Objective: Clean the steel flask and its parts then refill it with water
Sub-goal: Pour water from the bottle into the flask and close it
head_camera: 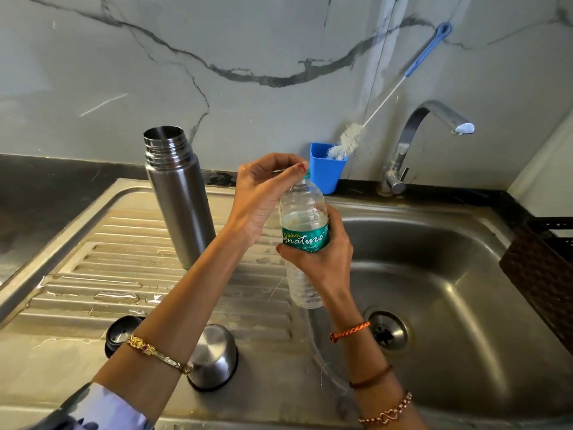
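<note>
Steel sink: basin right, ribbed drainboard left, wet.
Steel flask: upright on drainboard, mouth open, long axis vertical; lies left of both hands, apart from them; left hand nearer.
Plastic water bottle: upright, over basin's left edge, partly full.
Right hand: wraps bottle at label.
Left hand: fingers pinch green cap at bottle top.
Steel cup lid, black stopper: drainboard front, off flask.
Judgement: pour calls for leftward carry, tilt over flask mouth.
</note>
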